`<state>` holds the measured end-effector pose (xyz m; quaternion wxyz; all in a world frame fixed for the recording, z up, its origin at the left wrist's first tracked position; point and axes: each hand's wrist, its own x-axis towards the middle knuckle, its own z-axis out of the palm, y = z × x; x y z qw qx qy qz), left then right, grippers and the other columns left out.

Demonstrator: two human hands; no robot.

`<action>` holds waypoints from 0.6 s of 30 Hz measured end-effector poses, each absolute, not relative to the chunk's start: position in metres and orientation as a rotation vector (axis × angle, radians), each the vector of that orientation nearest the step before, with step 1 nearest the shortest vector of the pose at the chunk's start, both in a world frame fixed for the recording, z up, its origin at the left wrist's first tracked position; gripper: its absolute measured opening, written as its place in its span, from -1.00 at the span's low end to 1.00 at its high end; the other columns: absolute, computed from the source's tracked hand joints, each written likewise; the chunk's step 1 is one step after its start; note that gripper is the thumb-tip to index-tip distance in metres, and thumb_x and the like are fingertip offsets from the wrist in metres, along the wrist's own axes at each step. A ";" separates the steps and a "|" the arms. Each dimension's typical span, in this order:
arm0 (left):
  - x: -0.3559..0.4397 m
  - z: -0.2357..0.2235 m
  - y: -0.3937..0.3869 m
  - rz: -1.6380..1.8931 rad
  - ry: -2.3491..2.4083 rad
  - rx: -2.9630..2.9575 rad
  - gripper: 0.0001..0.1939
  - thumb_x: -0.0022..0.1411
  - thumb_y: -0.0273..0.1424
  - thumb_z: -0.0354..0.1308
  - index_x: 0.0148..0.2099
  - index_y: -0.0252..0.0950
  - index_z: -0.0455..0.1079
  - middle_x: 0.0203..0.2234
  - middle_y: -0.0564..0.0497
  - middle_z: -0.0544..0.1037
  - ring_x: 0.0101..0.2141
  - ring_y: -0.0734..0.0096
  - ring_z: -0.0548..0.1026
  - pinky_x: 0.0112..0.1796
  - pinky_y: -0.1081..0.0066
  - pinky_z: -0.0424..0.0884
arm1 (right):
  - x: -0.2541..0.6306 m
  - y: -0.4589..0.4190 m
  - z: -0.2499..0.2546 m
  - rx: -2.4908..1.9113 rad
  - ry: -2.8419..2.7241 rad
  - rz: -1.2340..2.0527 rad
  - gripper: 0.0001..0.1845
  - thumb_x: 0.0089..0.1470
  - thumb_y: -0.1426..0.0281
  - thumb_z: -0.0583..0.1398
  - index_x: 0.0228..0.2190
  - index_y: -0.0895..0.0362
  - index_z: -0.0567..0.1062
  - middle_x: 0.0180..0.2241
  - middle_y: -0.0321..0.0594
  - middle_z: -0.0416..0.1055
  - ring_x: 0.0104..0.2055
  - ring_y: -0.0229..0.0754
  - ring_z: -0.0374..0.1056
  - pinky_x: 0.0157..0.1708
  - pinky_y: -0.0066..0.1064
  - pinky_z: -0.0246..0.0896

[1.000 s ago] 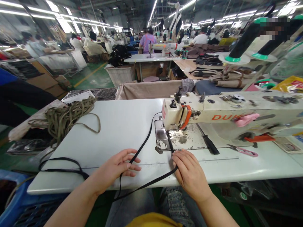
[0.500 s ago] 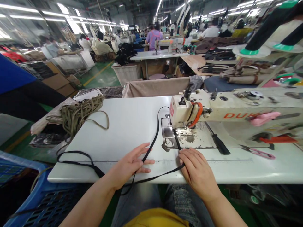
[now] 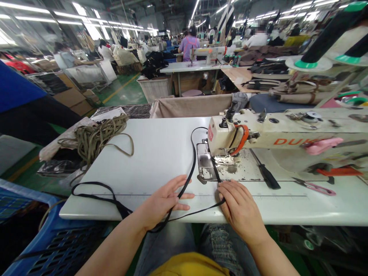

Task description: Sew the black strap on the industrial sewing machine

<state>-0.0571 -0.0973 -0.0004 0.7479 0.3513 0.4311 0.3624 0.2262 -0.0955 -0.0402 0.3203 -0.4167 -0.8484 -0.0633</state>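
Observation:
A narrow black strap [image 3: 193,161] loops across the white sewing table [image 3: 161,153] and over its front edge. My left hand [image 3: 166,199] has its fingers stretched apart, with the strap running across them and under the thumb. My right hand [image 3: 237,203] lies on the table just in front of the needle plate [image 3: 205,160]. Its fingers are closed over the strap, one length leading up beneath the sewing machine head [image 3: 220,134] and another trailing left from the thumb. The strap's contact with the presser foot is too small to make out.
A screwdriver [image 3: 268,176] and pink-handled scissors [image 3: 319,187] lie right of my right hand. Olive straps [image 3: 97,134] are heaped at the table's left edge. A blue basket [image 3: 48,226] stands lower left. Behind the table is a fabric-lined bin [image 3: 189,106]. A person in blue [image 3: 20,90] stands at left.
The black strap has shifted through my left hand, and its lower length toward my right hand now looks thinner, turned edge-on. My left hand sits slightly further right; the whole view has shifted a little.

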 end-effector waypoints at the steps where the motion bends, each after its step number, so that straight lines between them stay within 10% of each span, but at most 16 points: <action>1: -0.057 -0.001 -0.097 0.792 0.938 0.766 -0.42 0.23 -0.43 0.35 0.28 -0.03 0.39 0.44 -0.17 0.17 0.20 -0.14 0.47 -0.01 0.09 0.54 | 0.226 -0.095 -0.040 -1.095 -2.227 -0.166 -0.79 0.33 0.46 0.14 -0.05 0.16 0.53 -0.05 -0.04 0.57 0.04 0.01 0.46 0.20 0.04 0.33; 10: -0.051 0.005 -0.096 0.773 0.946 0.733 -0.40 0.15 -0.39 0.40 0.23 -0.06 0.40 0.39 -0.18 0.23 0.20 -0.15 0.46 -0.04 0.11 0.52 | 0.227 -0.096 -0.043 -1.118 -2.211 -0.109 -0.73 0.32 0.46 0.13 0.00 0.13 0.53 -0.02 -0.05 0.56 0.06 0.00 0.47 0.21 0.09 0.34; 18: -0.052 0.003 -0.088 0.706 1.033 0.945 -0.44 0.24 -0.25 0.36 0.23 -0.21 0.33 -0.06 -0.15 0.61 0.03 0.07 0.56 0.04 0.14 0.43 | 0.224 -0.099 -0.037 -1.140 -2.237 -0.137 -0.75 0.32 0.51 0.12 -0.02 0.18 0.51 -0.05 -0.04 0.56 0.04 0.00 0.45 0.19 0.07 0.35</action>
